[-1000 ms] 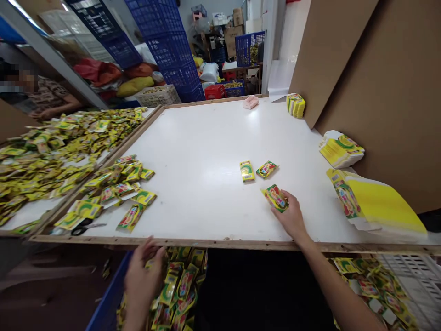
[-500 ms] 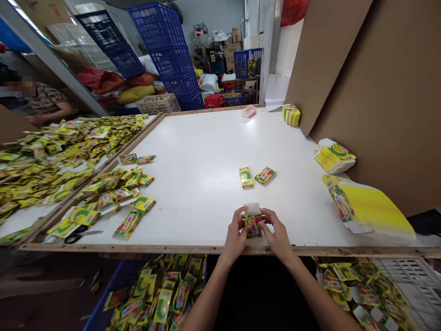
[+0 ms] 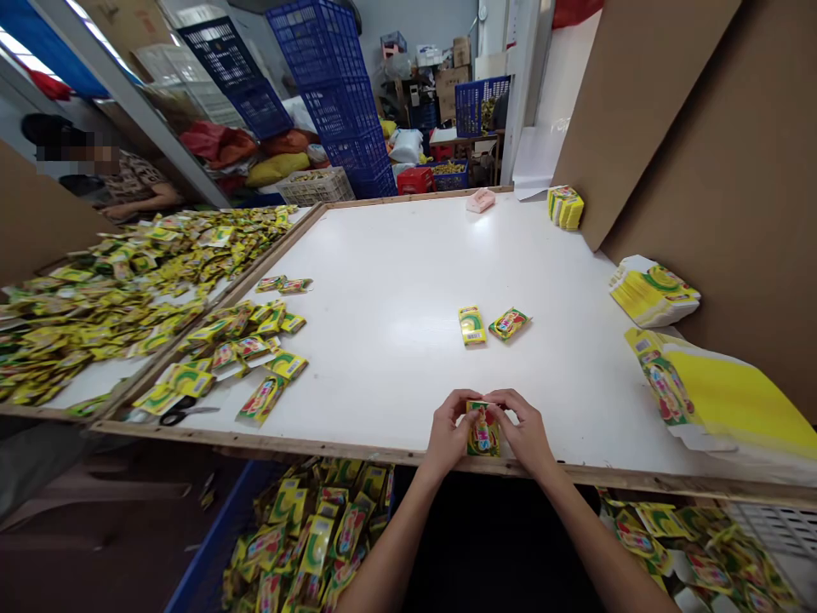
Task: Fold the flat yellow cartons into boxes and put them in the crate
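Note:
Near the front edge of the white table point(image 3: 396, 255), a small green and yellow box point(image 3: 483, 432) is held between both hands. My left hand point(image 3: 452, 430) grips its left side and top, and my right hand point(image 3: 522, 426) grips its right side and top, thumbs on the printed face. The fingertips of the two hands nearly meet at the upper end. Beyond them lie a yellow box point(image 3: 472, 326) and a green and yellow packet point(image 3: 509, 324), side by side but apart.
Packets point(image 3: 263, 398) and black scissors point(image 3: 182, 412) lie at the left. Flat yellow cartons point(image 3: 734, 392) are stacked at the right, by a cardboard wall point(image 3: 734, 162). A person point(image 3: 137, 183) sits behind a packet heap point(image 3: 121, 289). Filled crates stand below the table edge.
The white flap at the box's top no longer stands up, and my fingers have come together over that end. The whole view has shifted, so the table appears slightly further right.

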### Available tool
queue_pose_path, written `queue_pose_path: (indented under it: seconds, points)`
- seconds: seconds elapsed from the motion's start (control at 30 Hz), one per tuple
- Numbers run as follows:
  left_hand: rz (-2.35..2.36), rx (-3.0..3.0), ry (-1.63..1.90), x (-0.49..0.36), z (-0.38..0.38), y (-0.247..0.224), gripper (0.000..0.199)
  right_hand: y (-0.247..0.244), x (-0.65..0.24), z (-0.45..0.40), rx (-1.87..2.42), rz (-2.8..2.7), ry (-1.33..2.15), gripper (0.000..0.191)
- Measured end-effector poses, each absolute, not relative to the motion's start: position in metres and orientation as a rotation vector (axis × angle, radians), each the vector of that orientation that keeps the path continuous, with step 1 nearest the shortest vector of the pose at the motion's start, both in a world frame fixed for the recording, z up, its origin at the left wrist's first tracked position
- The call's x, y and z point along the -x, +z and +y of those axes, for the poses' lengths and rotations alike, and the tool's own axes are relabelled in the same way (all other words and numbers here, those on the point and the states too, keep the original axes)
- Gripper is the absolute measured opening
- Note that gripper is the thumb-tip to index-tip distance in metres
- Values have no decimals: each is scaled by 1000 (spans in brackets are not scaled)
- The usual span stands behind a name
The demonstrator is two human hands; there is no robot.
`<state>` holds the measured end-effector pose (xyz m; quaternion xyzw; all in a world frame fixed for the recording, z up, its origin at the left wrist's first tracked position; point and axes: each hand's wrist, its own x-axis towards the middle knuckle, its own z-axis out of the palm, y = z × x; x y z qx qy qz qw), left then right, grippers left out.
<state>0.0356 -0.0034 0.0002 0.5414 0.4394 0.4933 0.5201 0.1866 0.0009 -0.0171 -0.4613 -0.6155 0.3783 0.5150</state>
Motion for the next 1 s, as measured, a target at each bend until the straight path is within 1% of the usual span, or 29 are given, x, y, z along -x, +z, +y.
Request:
queue_pose_path:
  seconds: [0.07,0.2,0.43,0.53,0.67,0.77,0.87,0.93,1.0]
  points:
    - [1112,-1372,1159,-35,-5,2,17,-16,-185,-2,1083,-1512,905,22]
    - [1185,-1357,1171,-38,-5,7,17,-11,-184,-5,1147,-1496,889,24]
    - [1249,-1219,1197,-45,2,8,15,-3,-188,5,1319,-1495,958,27]
    - [1202,-1182,1184,-42,0,4,17,-5,-188,3,1263,-1503,964,28]
    - [1122,-1115,1164,-42,-3,-4,19,-9,-186,-6,1171,-1479,942,23]
    - [1183,-1167,1158,-37,-7,-2,19,-11,-191,3,1143,-1520,928,24]
    - [1388,-1259,1198,-5,-20,11,24,-10,-204,42,1206,-1559,821,24]
    - [1594,-1298,1210,36,-36,25,29,-8,-214,81,1390,-1555,719,29]
    - [1842,-1377,1129,87,-58,38,33,-7,-222,122,1613,-1470,618,34]
